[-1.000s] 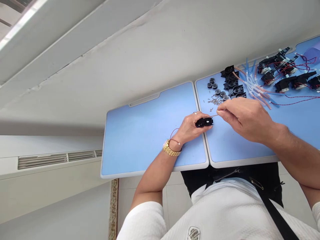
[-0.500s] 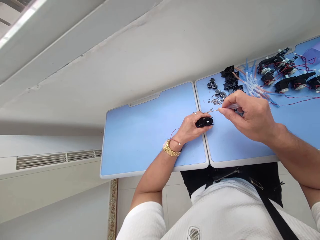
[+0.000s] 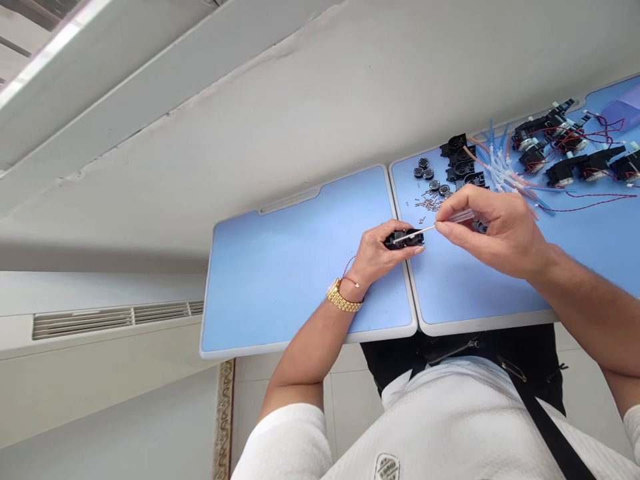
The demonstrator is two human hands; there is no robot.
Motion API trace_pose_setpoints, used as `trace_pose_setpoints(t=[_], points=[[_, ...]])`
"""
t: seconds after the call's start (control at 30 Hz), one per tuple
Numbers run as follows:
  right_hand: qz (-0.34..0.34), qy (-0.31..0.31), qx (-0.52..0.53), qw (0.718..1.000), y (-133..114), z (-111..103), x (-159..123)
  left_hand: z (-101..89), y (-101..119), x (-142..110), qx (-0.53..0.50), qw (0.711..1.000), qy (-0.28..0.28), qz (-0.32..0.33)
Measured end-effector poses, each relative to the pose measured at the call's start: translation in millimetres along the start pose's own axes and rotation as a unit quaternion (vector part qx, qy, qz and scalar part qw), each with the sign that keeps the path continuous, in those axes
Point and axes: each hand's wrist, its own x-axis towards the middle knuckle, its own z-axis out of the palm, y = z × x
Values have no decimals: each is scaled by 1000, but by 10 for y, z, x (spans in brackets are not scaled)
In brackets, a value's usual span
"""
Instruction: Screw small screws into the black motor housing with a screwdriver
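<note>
My left hand [image 3: 379,252] is closed around a small black plastic housing [image 3: 413,239], held over the seam between two blue tabletops. Between the fingertips of my right hand [image 3: 493,227] is a screwdriver [image 3: 460,216] with a clear handle. Its thin metal shaft points left and lies across the top of the housing, the tip at the housing's left part. Whether the tip sits on a screw is too small to tell. Just beyond my hands lies a loose pile of small screws [image 3: 429,202].
Several black round parts [image 3: 429,174] lie behind the screws, near a column of black casings [image 3: 459,157]. A bundle of blue, clear and orange tubes [image 3: 503,170] spreads to their right. Several black motor assemblies [image 3: 560,170] with red wires fill the back right. A wall rises behind the tables.
The screwdriver's tip has come from beyond the housing onto its top, and the shaft is now more slanted. My left hand has tilted the housing slightly.
</note>
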Motion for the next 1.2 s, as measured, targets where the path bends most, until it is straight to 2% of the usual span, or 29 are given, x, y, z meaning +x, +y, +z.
trace_pose_setpoints(t=[0.1,0.27,0.53,0.97,1.2], points=[[-17,-5,-6,1000,-18,-38,5,-21,-4,9,9,1000,-15,-13],[-48,-48,-44,997,2,1,-12,-33,10,7,3,999,-15,-36],[-60,-25,-80,995,59,42,-31,-26,16,7,1,999,-14,-32],[-53,-45,-84,994,57,33,-33,-26,5,1,40,999,-15,-17],[-130,-117,-112,978,60,-6,-12,-26,13,-7,53,998,-20,-5]])
